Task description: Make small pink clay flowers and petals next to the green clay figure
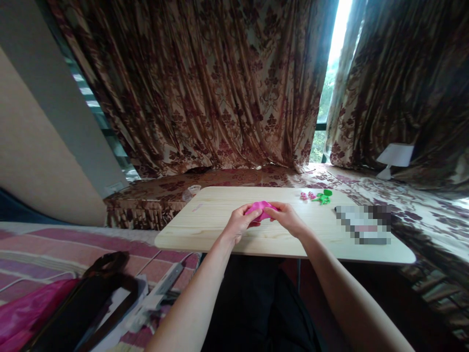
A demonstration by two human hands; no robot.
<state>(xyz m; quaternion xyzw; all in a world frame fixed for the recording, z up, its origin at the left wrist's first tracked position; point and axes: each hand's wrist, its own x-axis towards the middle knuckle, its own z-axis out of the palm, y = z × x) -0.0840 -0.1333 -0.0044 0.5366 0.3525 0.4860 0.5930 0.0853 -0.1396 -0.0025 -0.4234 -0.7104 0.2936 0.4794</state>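
Observation:
A bright pink, soft-looking piece (261, 206) is held between my two hands, just above the near middle of the pale wooden table (205, 222). My left hand (241, 222) grips its left side, thumb laid across the front. On the other side my right hand (287, 217) pinches it, with the thumb pressed near the middle. The fingers cover part of the piece, so its full shape and exact material are hidden.
Small green pieces (324, 197) and small pink pieces (307, 196) lie at the table's far right. A blurred-out flat object (362, 225) rests at the right. A clear container (191, 192) stands beyond the left edge, a white lamp (395, 155) farther right. A dark bag (78, 303) lies lower left.

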